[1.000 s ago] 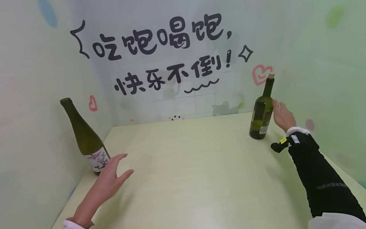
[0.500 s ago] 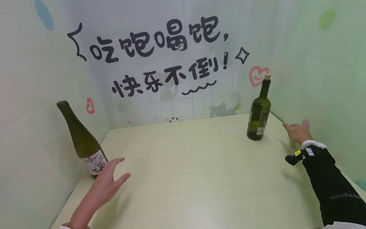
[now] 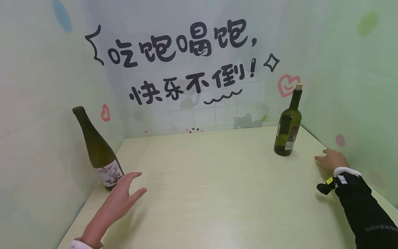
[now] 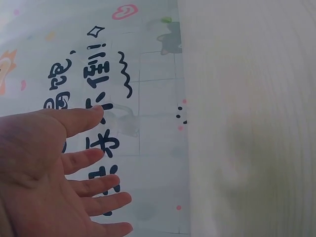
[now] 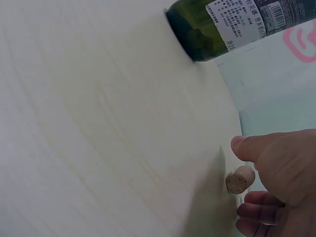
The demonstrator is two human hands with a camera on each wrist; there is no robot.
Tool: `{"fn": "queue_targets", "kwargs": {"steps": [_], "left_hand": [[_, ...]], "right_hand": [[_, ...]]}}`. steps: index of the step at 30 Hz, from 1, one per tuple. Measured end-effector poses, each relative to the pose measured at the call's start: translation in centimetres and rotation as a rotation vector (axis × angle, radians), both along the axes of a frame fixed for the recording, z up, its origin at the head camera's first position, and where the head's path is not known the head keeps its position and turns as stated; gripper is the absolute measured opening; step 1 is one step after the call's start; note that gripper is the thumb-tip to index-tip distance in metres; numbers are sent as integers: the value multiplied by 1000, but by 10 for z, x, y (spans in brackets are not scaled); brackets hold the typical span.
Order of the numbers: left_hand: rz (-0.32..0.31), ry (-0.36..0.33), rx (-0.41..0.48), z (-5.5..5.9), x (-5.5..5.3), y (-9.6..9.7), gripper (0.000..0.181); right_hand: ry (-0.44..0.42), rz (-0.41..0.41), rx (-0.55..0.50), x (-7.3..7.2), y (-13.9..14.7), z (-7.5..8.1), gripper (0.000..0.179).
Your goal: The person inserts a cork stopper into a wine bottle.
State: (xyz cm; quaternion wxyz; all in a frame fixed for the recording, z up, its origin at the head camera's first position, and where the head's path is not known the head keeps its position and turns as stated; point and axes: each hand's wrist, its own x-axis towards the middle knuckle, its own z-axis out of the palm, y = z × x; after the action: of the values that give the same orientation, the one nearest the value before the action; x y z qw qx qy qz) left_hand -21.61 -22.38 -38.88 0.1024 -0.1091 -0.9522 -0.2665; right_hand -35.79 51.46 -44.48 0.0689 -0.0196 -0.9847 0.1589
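Observation:
My left hand (image 3: 124,197) is held over the near left of the table with thumb and fingers apart. In the head view it overlaps the foot of a tall green bottle (image 3: 96,145) with a blossom-patterned label. The left wrist view shows nothing in that hand (image 4: 54,182). At the far right a second green bottle (image 3: 288,131) stands upright, a cork (image 3: 299,86) in its neck. My right hand (image 3: 332,160) is low beside the right wall. Seen from the right wrist, a loose cork (image 5: 240,179) lies between its spread thumb and fingers; the head view hides this cork.
The pale wooden table (image 3: 205,180) is enclosed by a back wall (image 3: 174,117) with black lettering, a left wall (image 3: 34,138) and a right wall (image 3: 357,103). The right hand is close to the right wall's foot.
My right hand has left the side of the corked bottle and moved right, then lower and nearer, to the table by the right wall. The left hand has kept its pose.

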Motion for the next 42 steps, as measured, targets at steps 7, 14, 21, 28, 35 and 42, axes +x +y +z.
{"fn": "queue_targets", "kwargs": {"steps": [7,14,21,28,35,42], "left_hand": [[-5,27,-5,-7,-1,-8,57],[115,13,-30,0,7,-15,62],[233,-62,3,10,11,-22,74],[283,-26,42,17,10,-36,76],[341,-18,78,22,15,-49,74],[432,22,143,26,19,-58,71]], "right_hand": [[21,71,88,8,-11,1,45],[22,105,99,8,-23,6,30],[-4,125,83,7,-24,5,29],[17,200,47,8,-42,8,24],[94,289,29,12,-74,13,17],[115,374,-13,20,-115,21,16]]}}
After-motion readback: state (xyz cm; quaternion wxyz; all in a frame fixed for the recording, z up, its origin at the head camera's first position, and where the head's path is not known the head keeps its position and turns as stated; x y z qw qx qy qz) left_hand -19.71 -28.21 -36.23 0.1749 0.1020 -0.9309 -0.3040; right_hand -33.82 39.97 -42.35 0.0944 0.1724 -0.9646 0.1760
